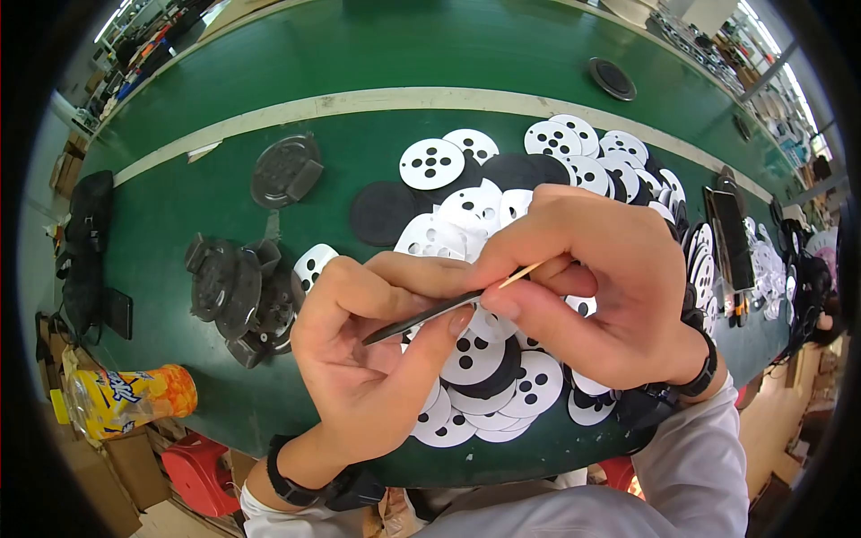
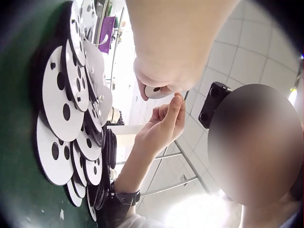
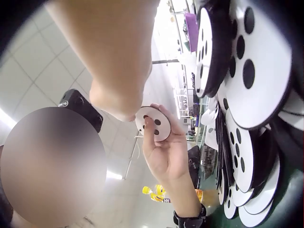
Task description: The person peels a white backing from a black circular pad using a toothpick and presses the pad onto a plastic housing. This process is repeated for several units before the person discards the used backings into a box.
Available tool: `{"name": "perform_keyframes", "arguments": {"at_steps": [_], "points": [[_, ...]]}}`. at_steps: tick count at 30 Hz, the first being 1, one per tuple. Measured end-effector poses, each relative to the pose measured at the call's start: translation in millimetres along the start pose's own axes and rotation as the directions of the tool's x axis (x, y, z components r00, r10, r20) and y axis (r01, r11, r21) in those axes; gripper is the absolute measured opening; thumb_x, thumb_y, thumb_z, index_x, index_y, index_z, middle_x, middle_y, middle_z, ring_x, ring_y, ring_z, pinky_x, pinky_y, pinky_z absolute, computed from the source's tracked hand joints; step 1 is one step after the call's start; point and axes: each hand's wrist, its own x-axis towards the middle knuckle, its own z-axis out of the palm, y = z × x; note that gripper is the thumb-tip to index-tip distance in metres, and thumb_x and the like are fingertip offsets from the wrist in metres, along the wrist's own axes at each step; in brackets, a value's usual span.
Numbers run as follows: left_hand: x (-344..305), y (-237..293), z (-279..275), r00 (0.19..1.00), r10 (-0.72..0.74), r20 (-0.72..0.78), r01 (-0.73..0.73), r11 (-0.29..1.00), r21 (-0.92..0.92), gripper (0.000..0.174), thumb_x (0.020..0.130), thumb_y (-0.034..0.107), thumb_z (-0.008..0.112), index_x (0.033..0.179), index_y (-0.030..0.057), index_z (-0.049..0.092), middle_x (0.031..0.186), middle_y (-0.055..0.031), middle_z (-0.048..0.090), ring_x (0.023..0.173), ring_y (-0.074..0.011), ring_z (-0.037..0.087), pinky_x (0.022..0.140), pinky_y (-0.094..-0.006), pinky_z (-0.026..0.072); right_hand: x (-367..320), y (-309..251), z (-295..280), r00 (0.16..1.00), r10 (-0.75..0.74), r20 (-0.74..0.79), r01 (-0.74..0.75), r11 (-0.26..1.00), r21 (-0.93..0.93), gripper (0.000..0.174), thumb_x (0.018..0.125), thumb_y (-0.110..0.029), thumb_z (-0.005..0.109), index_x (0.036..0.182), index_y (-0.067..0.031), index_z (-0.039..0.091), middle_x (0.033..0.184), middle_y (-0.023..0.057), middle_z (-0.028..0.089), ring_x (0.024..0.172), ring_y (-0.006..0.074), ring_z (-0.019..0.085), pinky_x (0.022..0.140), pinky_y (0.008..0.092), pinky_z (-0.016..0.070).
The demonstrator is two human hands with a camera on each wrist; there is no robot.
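Note:
A thin disc (image 1: pixel 421 318), black on its edge, is pinched between the thumb and fingers of the left hand (image 1: pixel 359 350). In the right wrist view the disc (image 3: pixel 161 124) shows a white face with black dots, and the left hand (image 3: pixel 168 154) has its thumb on that face. The right hand (image 1: pixel 601 278) pinches a thin wooden stick (image 1: pixel 522 273) between thumb and forefinger, right at the disc's edge. In the left wrist view the right hand (image 2: pixel 159 130) is close beside the disc (image 2: pixel 154 91). Whether the stick's tip touches the disc is hidden by the fingers.
Many white dotted discs (image 1: pixel 538 381) and black discs (image 1: pixel 383 213) lie piled beneath and beyond the hands. Dark clear plastic fixtures (image 1: pixel 229 287) stand at the left, with a yellow-orange bottle (image 1: pixel 134 399) near the edge. A round black object (image 1: pixel 613 79) lies far back.

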Motion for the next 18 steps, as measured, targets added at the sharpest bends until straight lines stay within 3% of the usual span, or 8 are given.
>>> {"name": "perform_keyframes", "arguments": {"at_steps": [2, 4, 7, 11, 13, 14, 16, 18], "points": [[-0.5, 1.1, -1.7, 1.000, -0.007, 0.017, 0.006, 0.999, 0.038, 0.026, 0.074, -0.018, 0.054, 0.081, 0.0000, 0.036, 0.096, -0.0265, 0.059, 0.092, -0.0231, 0.060, 0.080, -0.0299, 0.0472, -3.1, -1.8, 1.9, 0.986, 0.133, 0.102, -0.141, 0.987, 0.077, 0.016, 0.074, -0.004, 0.065, 0.087, 0.0034, 0.059, 0.063, 0.0010, 0.052, 0.051, 0.0075, 0.039, 0.047, 0.0224, 0.0284], [-0.5, 4.3, -3.3, 0.996, -0.009, 0.087, -0.004, 0.989, 0.151, 0.026, 0.074, -0.016, 0.056, 0.081, 0.0000, 0.037, 0.093, -0.0255, 0.059, 0.089, -0.0220, 0.061, 0.078, -0.0292, 0.0471, -7.8, -3.0, 12.5, 0.912, 0.390, 0.130, -0.393, 0.732, 0.557, 0.017, 0.080, -0.007, 0.062, 0.090, 0.0040, 0.057, 0.066, 0.0008, 0.052, 0.059, 0.0042, 0.042, 0.053, 0.0186, 0.0317], [-0.1, 2.8, -1.3, 0.996, -0.056, 0.065, 0.055, 0.998, 0.017, 0.026, 0.076, -0.014, 0.058, 0.082, 0.0006, 0.036, 0.090, -0.0243, 0.060, 0.086, -0.0218, 0.061, 0.076, -0.0297, 0.0478, -1.9, -3.2, 5.7, 0.851, 0.468, 0.238, -0.503, 0.596, 0.626, 0.014, 0.084, -0.009, 0.058, 0.090, 0.0040, 0.055, 0.072, 0.0018, 0.054, 0.065, 0.0032, 0.044, 0.059, 0.0166, 0.0334], [1.2, -0.6, 2.5, 0.992, -0.116, -0.051, 0.108, 0.985, -0.136, 0.027, 0.077, -0.012, 0.058, 0.083, 0.0012, 0.035, 0.088, -0.0231, 0.060, 0.084, -0.0216, 0.061, 0.073, -0.0292, 0.0482, -1.9, 0.6, 6.2, 0.865, 0.466, 0.185, -0.471, 0.631, 0.616, 0.013, 0.085, -0.009, 0.055, 0.088, 0.0040, 0.055, 0.074, 0.0028, 0.055, 0.063, 0.0034, 0.043, 0.057, 0.0181, 0.0336], [2.3, -0.2, 3.2, 0.991, -0.114, -0.063, 0.101, 0.978, -0.183, 0.027, 0.078, -0.011, 0.057, 0.084, 0.0017, 0.034, 0.087, -0.0228, 0.060, 0.083, -0.0208, 0.061, 0.071, -0.0285, 0.0482, 1.8, -4.0, -4.5, 0.961, 0.264, 0.087, -0.273, 0.954, 0.125, 0.010, 0.085, -0.006, 0.051, 0.088, 0.0027, 0.054, 0.074, 0.0043, 0.057, 0.060, 0.0066, 0.042, 0.056, 0.0207, 0.0342], [2.6, 2.4, 4.7, 0.991, -0.114, -0.064, 0.101, 0.978, -0.182, 0.027, 0.078, -0.011, 0.057, 0.084, 0.0017, 0.034, 0.087, -0.0228, 0.060, 0.083, -0.0208, 0.061, 0.071, -0.0285, 0.0482, 2.3, 0.1, -2.5, 0.961, 0.263, 0.088, -0.273, 0.954, 0.126, 0.010, 0.085, -0.006, 0.051, 0.088, 0.0027, 0.054, 0.074, 0.0043, 0.057, 0.060, 0.0066, 0.042, 0.056, 0.0207, 0.0342], [3.3, 9.2, 7.8, 0.972, -0.209, -0.108, 0.199, 0.975, -0.098, 0.032, 0.077, -0.003, 0.061, 0.084, 0.0074, 0.032, 0.084, -0.0124, 0.057, 0.078, -0.0169, 0.056, 0.073, -0.0312, 0.0480, 1.6, 11.0, 4.4, 0.998, -0.064, -0.026, 0.062, 0.997, -0.055, 0.008, 0.083, -0.003, 0.052, 0.088, 0.0021, 0.054, 0.071, 0.0065, 0.057, 0.054, 0.0117, 0.040, 0.053, 0.0232, 0.0341], [2.2, 4.4, 5.1, 0.984, -0.150, -0.097, 0.137, 0.983, -0.126, 0.030, 0.077, -0.008, 0.059, 0.083, 0.0048, 0.033, 0.085, -0.0176, 0.059, 0.079, -0.0182, 0.058, 0.071, -0.0292, 0.0478, -0.2, 13.0, 4.0, 0.994, -0.109, -0.012, 0.107, 0.988, -0.112, 0.009, 0.079, 0.001, 0.054, 0.087, 0.0020, 0.053, 0.072, 0.0087, 0.059, 0.051, 0.0159, 0.040, 0.050, 0.0247, 0.0340]]}}
